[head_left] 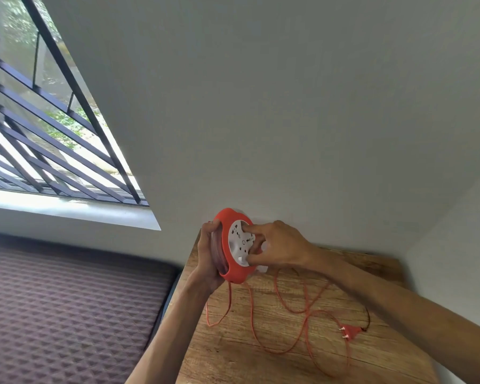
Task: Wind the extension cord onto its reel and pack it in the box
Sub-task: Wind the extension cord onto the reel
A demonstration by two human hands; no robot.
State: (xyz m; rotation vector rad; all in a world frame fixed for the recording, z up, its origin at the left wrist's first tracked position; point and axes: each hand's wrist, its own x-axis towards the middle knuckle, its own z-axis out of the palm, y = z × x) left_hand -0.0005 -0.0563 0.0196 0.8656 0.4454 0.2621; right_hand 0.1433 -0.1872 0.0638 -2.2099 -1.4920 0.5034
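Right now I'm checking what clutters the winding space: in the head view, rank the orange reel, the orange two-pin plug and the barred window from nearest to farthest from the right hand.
1. Orange reel with white socket face: touched by the right hand.
2. Orange two-pin plug: lower right, on the wooden table.
3. Barred window: far left.

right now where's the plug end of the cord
In the head view the plug lies flat on the wooden table, lower right, below the right forearm and well clear of the reel.
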